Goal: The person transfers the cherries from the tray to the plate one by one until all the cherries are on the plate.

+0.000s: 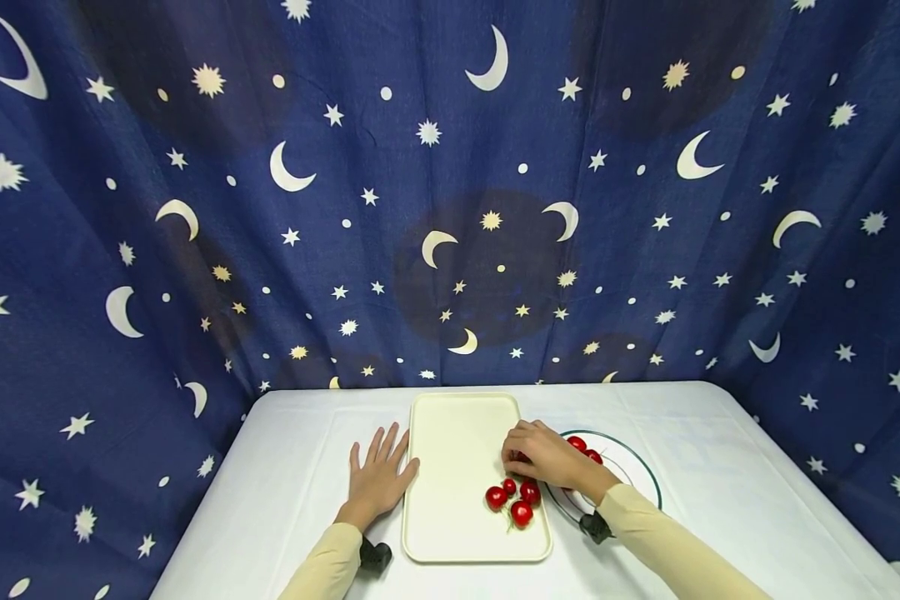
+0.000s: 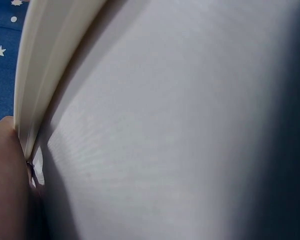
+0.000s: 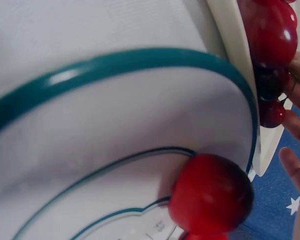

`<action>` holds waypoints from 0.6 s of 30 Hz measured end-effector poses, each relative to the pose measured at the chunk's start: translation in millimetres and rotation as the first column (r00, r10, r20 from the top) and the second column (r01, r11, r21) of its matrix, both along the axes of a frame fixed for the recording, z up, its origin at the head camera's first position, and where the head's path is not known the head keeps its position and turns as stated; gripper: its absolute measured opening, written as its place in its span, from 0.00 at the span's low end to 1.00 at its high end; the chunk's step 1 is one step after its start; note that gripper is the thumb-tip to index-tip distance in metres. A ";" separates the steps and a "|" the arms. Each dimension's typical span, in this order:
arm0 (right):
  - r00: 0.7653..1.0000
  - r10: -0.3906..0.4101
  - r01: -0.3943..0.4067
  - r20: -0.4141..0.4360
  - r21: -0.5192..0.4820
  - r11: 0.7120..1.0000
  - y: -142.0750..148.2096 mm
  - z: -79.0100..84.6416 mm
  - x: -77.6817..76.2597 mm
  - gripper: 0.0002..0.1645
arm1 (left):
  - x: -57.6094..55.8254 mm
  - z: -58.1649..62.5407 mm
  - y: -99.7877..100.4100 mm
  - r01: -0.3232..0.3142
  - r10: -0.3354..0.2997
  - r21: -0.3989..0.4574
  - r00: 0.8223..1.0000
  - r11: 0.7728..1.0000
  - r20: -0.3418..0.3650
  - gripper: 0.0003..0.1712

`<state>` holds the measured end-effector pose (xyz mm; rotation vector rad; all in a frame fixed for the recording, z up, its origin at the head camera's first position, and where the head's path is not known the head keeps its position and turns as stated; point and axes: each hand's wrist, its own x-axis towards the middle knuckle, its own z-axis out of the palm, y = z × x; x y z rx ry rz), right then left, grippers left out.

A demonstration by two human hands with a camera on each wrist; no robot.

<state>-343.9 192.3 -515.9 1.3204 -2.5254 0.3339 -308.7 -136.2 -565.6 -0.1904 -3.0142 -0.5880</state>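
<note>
My left hand (image 1: 377,483) lies with fingers spread on the table, its thumb at the left rim of a cream tray (image 1: 450,467). Over the tray's right edge, my right hand (image 1: 543,454) reaches with bent fingers toward round, glossy red fruits with thin stems. In the right wrist view, its fingertips are right at a small red fruit (image 3: 272,114), the thumb apart from the fingers. Several more red fruits (image 1: 521,513) sit on the tray's near right part. Beneath the right wrist, a white plate with a green rim (image 1: 648,471) holds other red fruits (image 1: 576,443).
A white cloth covers the table (image 1: 720,500). Behind it and at both sides hangs a dark blue curtain (image 1: 390,275) with moons and stars. The plate stands close against the tray's right side. Each wrist wears a small black camera (image 1: 375,557).
</note>
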 end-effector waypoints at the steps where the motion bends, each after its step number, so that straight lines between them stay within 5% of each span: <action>1: 1.000 0.001 -0.001 0.001 -0.006 1.000 0.1 0.6 0.0 0.06 | -0.1 -0.4 -0.1 0.000 0.000 0.003 1.000 1.000 -0.004 0.37; 12: 1.000 -0.008 0.006 -0.019 -0.086 0.996 -5.3 7.1 1.6 0.02 | -0.9 -6.8 -2.2 0.005 -0.004 0.027 0.999 1.000 -0.045 0.38; 18: 0.994 -0.106 0.098 -0.030 -0.186 0.978 -4.3 11.9 -0.1 0.05 | -4.2 -8.7 -2.0 0.002 -0.001 0.018 1.000 1.000 -0.027 0.38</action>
